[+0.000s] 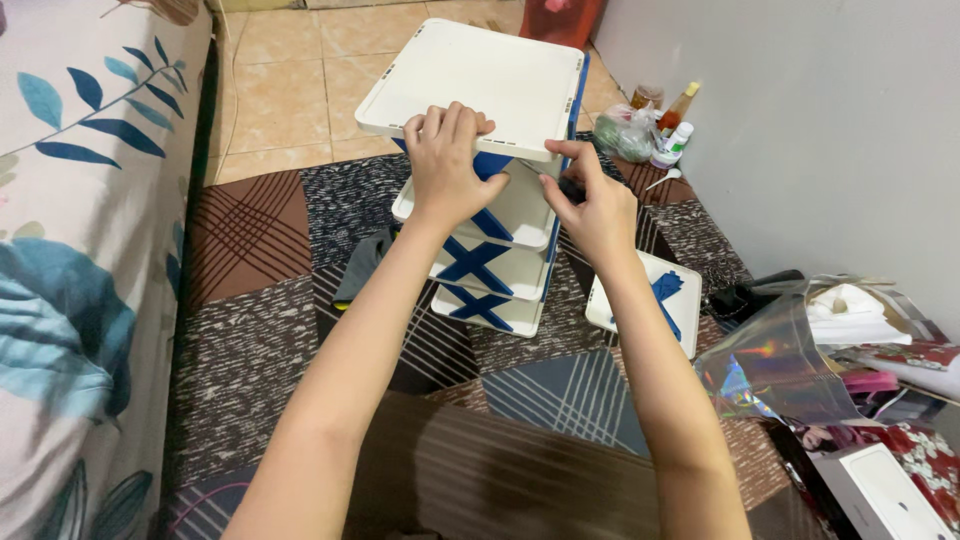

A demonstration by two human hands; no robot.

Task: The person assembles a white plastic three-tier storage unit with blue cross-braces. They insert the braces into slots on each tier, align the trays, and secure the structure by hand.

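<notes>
Standing on the patterned mat (260, 330), a white-and-blue tiered rack (490, 262) is being assembled, its top tray (480, 75) grasped at the near rim by the left hand (445, 160) while the right hand (595, 205) pinches a corner support, alignment being judged the next requirement.

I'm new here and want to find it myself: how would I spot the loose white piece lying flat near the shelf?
Start at the tall white shelf rack with blue crossed braces standing on the patchwork rug. Just to its right, below the right hand, lies a flat white tray. Unlike the stacked shelves, it rests alone on the rug with blue brace pieces on it.
</notes>
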